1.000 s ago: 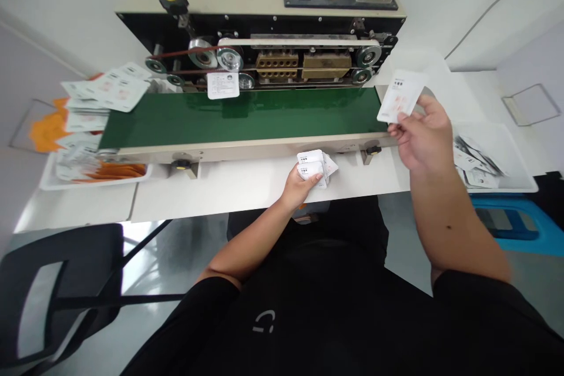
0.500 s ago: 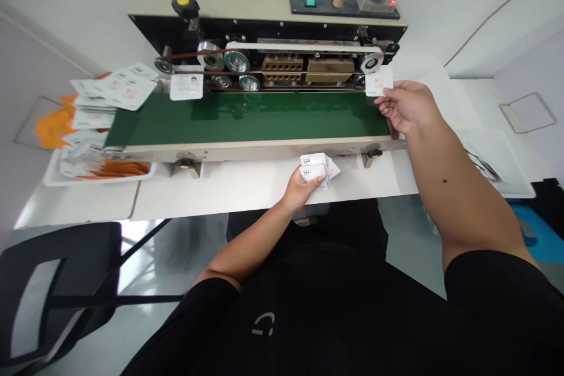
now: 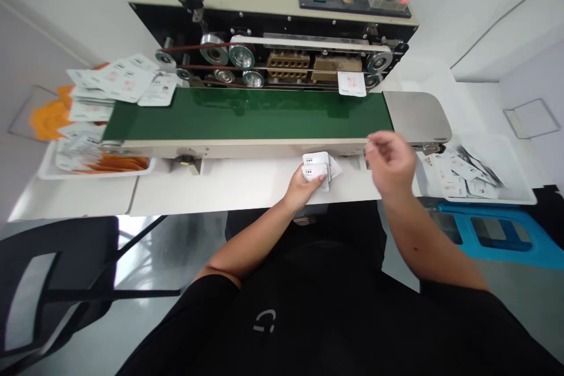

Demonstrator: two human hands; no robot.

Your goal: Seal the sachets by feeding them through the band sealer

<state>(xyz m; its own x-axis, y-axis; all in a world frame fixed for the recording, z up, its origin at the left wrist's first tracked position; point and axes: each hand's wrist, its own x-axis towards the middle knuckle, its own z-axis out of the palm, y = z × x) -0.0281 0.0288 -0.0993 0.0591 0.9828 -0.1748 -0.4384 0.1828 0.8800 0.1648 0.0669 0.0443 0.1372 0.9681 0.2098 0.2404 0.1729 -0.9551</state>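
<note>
My left hand (image 3: 304, 185) rests on the white table edge, shut on a small stack of white sachets (image 3: 317, 168). My right hand (image 3: 390, 161) hovers just right of that stack, in front of the conveyor, fingers loosely curled and holding nothing. One white sachet (image 3: 351, 83) with a red print stands at the right end of the green belt (image 3: 247, 117), its top under the sealing bars of the band sealer (image 3: 282, 29). Another sachet (image 3: 158, 89) lies at the belt's left end.
A white tray (image 3: 48, 167) at the left holds a heap of sealed sachets and orange packets. A second white tray (image 3: 506, 188) with loose sachets sits at the right, above a blue stool (image 3: 497, 235). A black chair (image 3: 57, 282) stands lower left.
My right hand let go of the sachet at the sealer's right intake and drew back toward the stack. The earlier sachet rode the belt left to its end.
</note>
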